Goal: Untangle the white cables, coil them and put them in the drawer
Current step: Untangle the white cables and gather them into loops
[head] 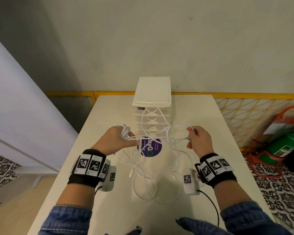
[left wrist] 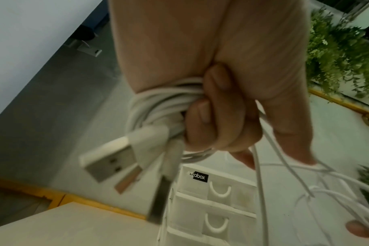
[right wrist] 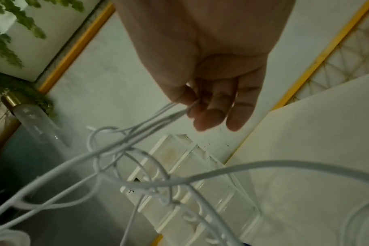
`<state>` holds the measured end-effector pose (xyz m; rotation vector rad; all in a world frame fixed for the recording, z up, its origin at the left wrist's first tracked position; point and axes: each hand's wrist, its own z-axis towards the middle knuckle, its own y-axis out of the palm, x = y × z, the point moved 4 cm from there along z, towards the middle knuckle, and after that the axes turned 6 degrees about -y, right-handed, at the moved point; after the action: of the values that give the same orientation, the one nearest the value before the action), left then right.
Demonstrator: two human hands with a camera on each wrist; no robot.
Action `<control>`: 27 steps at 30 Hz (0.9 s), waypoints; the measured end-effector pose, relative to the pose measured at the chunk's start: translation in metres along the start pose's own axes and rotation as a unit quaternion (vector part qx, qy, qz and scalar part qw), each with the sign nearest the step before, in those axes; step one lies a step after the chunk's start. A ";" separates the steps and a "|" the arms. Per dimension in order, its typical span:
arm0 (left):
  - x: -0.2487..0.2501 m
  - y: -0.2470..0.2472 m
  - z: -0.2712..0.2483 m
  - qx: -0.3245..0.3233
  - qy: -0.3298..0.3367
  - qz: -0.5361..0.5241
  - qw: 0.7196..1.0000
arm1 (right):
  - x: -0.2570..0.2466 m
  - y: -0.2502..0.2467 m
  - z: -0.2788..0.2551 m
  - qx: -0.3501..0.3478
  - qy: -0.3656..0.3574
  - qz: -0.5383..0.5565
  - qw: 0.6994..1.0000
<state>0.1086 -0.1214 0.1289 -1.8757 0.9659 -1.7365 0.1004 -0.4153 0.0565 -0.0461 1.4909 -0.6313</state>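
Note:
My left hand [head: 116,141] grips a coiled bundle of white cable [head: 125,131] above the table; in the left wrist view the fingers [left wrist: 213,106] curl round the coil [left wrist: 158,106] and USB plugs [left wrist: 109,161] stick out of it. My right hand [head: 196,138] pinches thin white strands [head: 178,128] between thumb and fingertips [right wrist: 192,101]. Taut strands [head: 159,137] run between both hands. Loose tangled white cable loops [head: 151,180] hang down and lie on the table. The white drawer tower [head: 152,99] stands just behind the hands, its drawers [left wrist: 221,191] closed.
The white table [head: 219,136] carries a round purple sticker [head: 150,148] under the cables. A yellow-framed mesh fence [head: 244,112] runs behind and right of the table. A green fire extinguisher [head: 283,145] in a red stand sits on the floor at right. A wall is behind.

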 end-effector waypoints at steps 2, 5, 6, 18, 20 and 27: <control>0.003 0.000 0.001 0.020 -0.001 -0.015 1.000 | 0.006 0.004 0.002 -0.002 0.008 -0.057 0.998; 0.012 0.005 0.001 0.048 0.010 -0.009 0.999 | -0.001 0.011 -0.002 -0.035 0.010 -0.165 0.986; 0.014 0.008 0.001 0.052 0.015 -0.007 0.999 | -0.013 0.010 -0.005 -0.013 -0.033 -0.161 0.986; 0.034 -0.015 -0.007 0.085 0.005 -0.199 0.976 | -0.038 0.061 -0.031 -0.241 -0.181 -0.123 0.945; 0.030 -0.024 -0.008 0.110 0.008 -0.188 0.976 | -0.023 0.049 -0.024 -0.217 -0.156 -0.104 0.958; 0.028 -0.015 -0.006 0.144 0.018 -0.195 0.970 | -0.021 0.015 -0.011 -0.144 -0.118 0.016 0.982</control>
<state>0.1056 -0.1304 0.1600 -1.9324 0.3369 -2.0085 0.0969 -0.3904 0.0679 -0.3101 1.3387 -0.3663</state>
